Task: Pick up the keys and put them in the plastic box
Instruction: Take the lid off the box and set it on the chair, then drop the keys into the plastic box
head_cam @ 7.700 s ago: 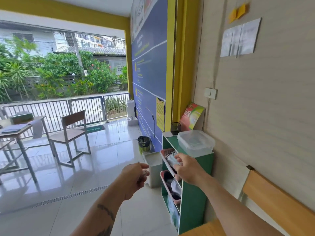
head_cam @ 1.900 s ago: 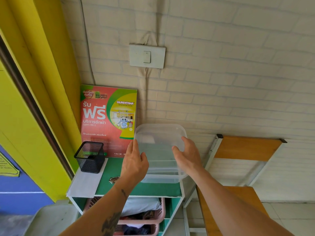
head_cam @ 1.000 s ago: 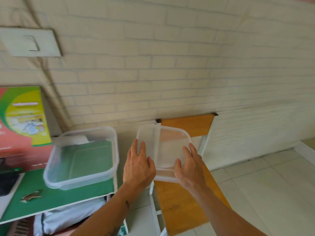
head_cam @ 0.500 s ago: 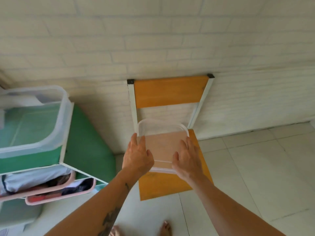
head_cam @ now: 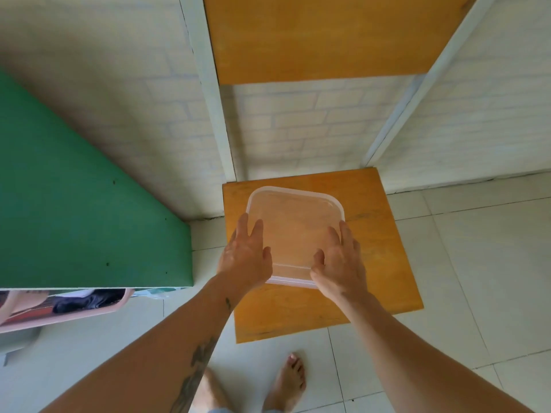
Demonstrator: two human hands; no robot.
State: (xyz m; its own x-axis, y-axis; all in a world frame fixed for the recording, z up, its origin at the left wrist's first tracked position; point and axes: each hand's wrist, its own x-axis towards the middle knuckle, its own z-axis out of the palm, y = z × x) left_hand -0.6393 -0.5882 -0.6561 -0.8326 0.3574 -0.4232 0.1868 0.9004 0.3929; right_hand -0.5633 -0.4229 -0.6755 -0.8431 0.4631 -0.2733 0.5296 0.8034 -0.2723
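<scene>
A clear plastic lid (head_cam: 293,231) lies flat on or just above the orange wooden seat of a chair (head_cam: 378,242). My left hand (head_cam: 244,254) grips the lid's near left corner and my right hand (head_cam: 338,262) grips its near right corner, fingers spread along its edges. The plastic box and the keys are out of view.
The green shelf unit (head_cam: 74,210) stands to the left, with a pink basket (head_cam: 74,311) of cloth items sticking out below it. The chair's backrest (head_cam: 322,37) leans against the brick-pattern wall. My bare feet (head_cam: 286,380) stand on the tiled floor in front of the chair.
Both hands lifted the lid off the plastic box on the shelf, carried it right and lowered it to the chair seat. The view has tilted down; box and keys have left the frame.
</scene>
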